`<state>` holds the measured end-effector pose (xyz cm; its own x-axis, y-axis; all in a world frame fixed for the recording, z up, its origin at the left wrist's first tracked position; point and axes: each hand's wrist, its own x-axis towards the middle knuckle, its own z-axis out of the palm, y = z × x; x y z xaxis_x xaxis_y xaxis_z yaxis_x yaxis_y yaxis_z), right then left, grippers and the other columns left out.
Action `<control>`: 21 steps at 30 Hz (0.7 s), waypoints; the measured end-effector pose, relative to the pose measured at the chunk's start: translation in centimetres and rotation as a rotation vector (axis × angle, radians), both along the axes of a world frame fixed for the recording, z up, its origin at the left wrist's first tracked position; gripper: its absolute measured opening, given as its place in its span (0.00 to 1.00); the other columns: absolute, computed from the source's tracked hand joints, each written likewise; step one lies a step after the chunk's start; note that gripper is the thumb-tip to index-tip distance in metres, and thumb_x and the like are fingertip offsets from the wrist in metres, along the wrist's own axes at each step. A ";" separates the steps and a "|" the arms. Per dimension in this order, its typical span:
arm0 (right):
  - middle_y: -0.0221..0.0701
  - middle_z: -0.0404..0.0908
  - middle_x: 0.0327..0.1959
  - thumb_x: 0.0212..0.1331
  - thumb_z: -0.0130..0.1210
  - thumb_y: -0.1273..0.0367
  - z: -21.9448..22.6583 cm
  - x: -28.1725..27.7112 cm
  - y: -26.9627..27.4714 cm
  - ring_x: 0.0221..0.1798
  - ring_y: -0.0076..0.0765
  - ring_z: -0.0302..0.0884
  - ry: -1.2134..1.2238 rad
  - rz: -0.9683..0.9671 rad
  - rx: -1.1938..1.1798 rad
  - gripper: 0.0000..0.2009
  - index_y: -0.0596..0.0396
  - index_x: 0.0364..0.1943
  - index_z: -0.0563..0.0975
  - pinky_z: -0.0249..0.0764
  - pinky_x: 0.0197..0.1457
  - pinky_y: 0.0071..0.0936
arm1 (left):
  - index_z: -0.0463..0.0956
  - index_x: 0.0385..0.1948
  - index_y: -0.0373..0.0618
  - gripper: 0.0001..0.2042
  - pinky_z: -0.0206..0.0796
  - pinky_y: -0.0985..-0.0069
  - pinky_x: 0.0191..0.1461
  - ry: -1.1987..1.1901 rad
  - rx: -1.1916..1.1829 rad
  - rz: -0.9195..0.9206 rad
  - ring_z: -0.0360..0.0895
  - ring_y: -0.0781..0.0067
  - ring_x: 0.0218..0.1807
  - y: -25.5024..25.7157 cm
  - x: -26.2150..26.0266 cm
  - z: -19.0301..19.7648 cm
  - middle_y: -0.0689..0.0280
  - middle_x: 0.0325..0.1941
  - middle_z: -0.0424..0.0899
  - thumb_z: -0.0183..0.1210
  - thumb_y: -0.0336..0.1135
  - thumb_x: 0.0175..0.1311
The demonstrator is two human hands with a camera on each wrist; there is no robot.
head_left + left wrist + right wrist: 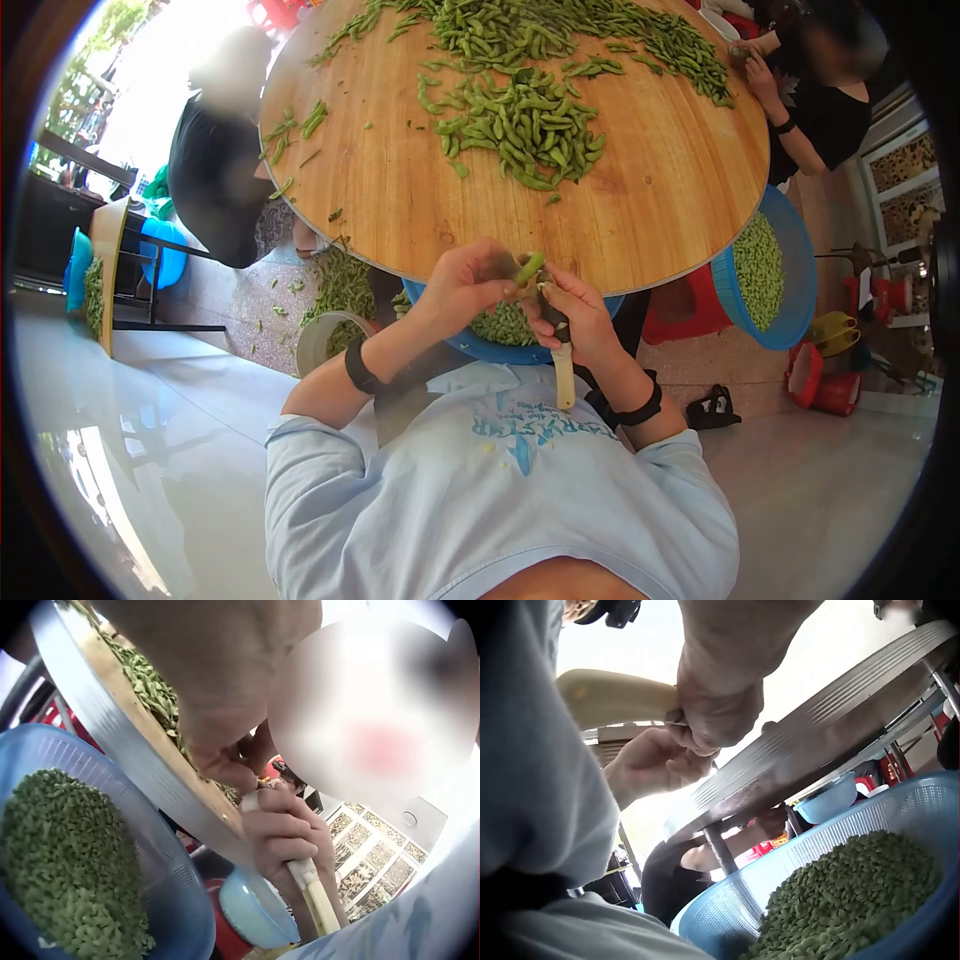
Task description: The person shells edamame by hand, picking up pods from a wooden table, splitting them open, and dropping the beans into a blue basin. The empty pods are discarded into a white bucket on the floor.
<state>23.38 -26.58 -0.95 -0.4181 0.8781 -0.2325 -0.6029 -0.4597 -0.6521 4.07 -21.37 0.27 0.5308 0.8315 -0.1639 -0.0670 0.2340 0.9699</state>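
Over the table's near edge, my left hand (pixel 468 285) pinches a green soybean pod (pixel 530 268) between thumb and fingers. Right beside it, my right hand (pixel 583 318) grips a cream-handled tool (pixel 564 375), its handle pointing down toward my shirt; the working end is hidden by the fingers. In the left wrist view the handle (pixel 321 900) sticks out below the curled right fingers. Below both hands sits a blue basket (pixel 727 900) holding shelled green beans (pixel 847 892). A heap of whole pods (pixel 520 130) lies on the round wooden table (pixel 380 190).
A second blue basin (pixel 800 270) with shelled beans stands right of the table, near a red stool (pixel 685 305). Left, pods (pixel 340 280) cover the floor by a pale bucket (pixel 318 345). Other people sit at the table's left and right sides.
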 end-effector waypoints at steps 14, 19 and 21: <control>0.32 0.70 0.26 0.67 0.42 0.70 0.1 0.8 -1.0 0.19 0.20 0.62 -0.087 -0.005 0.024 0.21 0.56 0.64 0.62 0.60 0.18 0.15 | 0.76 0.42 0.36 0.09 0.66 0.84 0.27 0.196 0.167 -0.077 0.73 0.83 0.26 -0.6 0.3 -0.3 0.68 0.26 0.79 0.57 0.23 0.60; 0.34 0.70 0.25 0.67 0.43 0.71 0.0 1.1 -0.9 0.18 0.20 0.60 -0.301 -0.014 0.180 0.20 0.58 0.62 0.65 0.60 0.17 0.15 | 0.76 0.43 0.35 0.09 0.64 0.83 0.28 0.223 0.498 -0.127 0.71 0.84 0.26 0.3 -0.1 -0.3 0.68 0.25 0.79 0.57 0.24 0.60; 0.31 0.71 0.24 0.66 0.44 0.71 0.5 1.2 -1.0 0.18 0.19 0.61 -0.224 -0.034 0.111 0.18 0.60 0.59 0.67 0.60 0.18 0.15 | 0.78 0.42 0.38 0.10 0.64 0.82 0.26 0.102 0.087 -0.218 0.73 0.80 0.24 0.6 -0.3 -0.6 0.65 0.26 0.81 0.59 0.25 0.59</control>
